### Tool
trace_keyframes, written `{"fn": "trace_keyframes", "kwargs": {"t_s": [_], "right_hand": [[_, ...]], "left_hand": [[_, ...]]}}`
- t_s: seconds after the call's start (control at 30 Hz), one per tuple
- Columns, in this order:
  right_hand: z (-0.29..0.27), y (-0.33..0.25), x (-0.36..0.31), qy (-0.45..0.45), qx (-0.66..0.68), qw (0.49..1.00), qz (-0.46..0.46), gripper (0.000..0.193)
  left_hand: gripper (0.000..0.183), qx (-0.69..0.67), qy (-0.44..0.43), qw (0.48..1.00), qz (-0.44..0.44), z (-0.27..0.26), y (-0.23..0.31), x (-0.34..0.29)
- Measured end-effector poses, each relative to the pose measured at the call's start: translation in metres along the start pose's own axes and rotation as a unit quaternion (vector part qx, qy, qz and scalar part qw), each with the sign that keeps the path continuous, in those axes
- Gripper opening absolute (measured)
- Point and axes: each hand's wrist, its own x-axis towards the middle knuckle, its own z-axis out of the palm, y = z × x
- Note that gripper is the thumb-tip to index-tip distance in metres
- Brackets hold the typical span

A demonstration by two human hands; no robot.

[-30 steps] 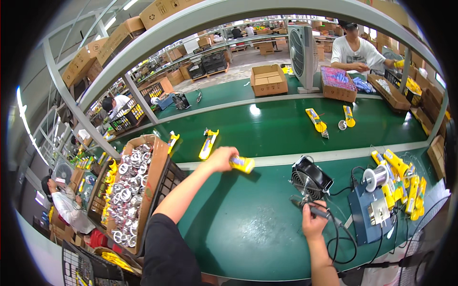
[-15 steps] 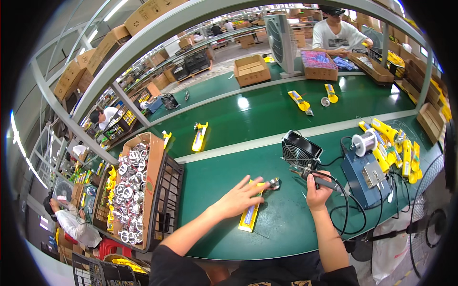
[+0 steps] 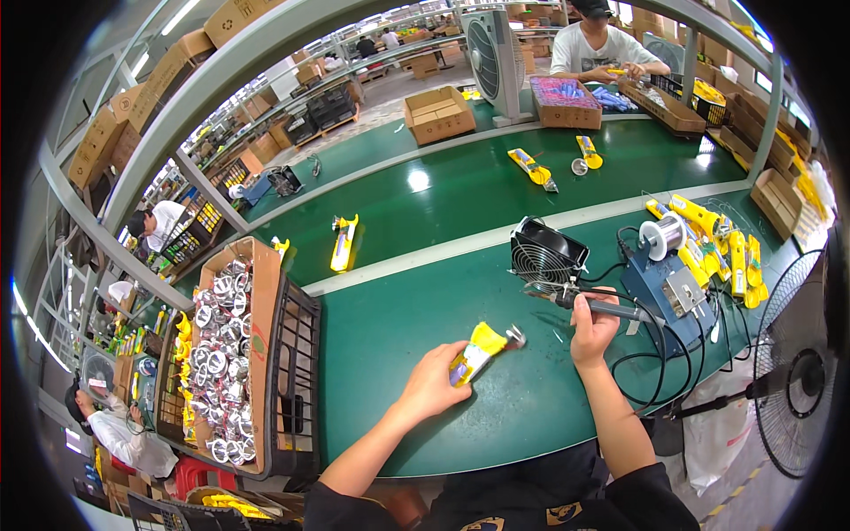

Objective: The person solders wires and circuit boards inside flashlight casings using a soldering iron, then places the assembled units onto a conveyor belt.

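My left hand [image 3: 434, 382] is closed around the lower part of a yellow flashlight housing [image 3: 485, 342], tilted over the green table. A small silver lamp head [image 3: 514, 336] sits at its far end; how it is joined is too small to tell. In my right hand [image 3: 593, 332] is a soldering iron [image 3: 618, 308], gripped by its grey handle, its front end pointing left beside a black fan [image 3: 549, 252]. A dark cable runs from the iron in loops to the right. The iron and the housing are apart.
A blue soldering station [image 3: 664, 296] with a solder spool [image 3: 662, 236] stands right, beside several yellow housings [image 3: 739, 261]. At left, a carton [image 3: 266, 354] of silver lamp heads sits in a black crate [image 3: 301, 380]. More yellow pieces [image 3: 343, 243] lie on the belt [image 3: 416, 208]; a co-worker [image 3: 598, 49] is beyond.
My left hand, spread over the flat-lying housing before, now grips it, and it is raised and turned. My right hand still holds the iron. The whole view has shifted slightly.
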Motion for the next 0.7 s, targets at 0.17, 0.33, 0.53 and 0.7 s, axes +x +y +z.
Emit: {"fn": "trace_keyframes", "kwargs": {"t_s": [0.17,0.33,0.53,0.7], "right_hand": [[0.003,-0.011,0.001,-0.01,0.084,0.995,0.054,0.015],[0.005,-0.006,-0.001,-0.032,0.089,0.99,0.102,0.014],[0.009,-0.013,-0.002,-0.025,0.098,0.99,0.102,0.012],[0.009,-0.012,-0.002,-0.03,0.067,0.991,0.115,0.011]], "left_hand": [[0.052,-0.04,-0.151,0.975,0.16,-0.011,-0.006,-0.001],[0.026,-0.096,-0.086,0.974,0.187,-0.011,-0.021,-0.009],[0.015,-0.141,-0.026,0.963,0.227,-0.002,-0.034,-0.01],[0.017,-0.125,0.04,0.954,0.27,0.006,-0.029,-0.013]]}}
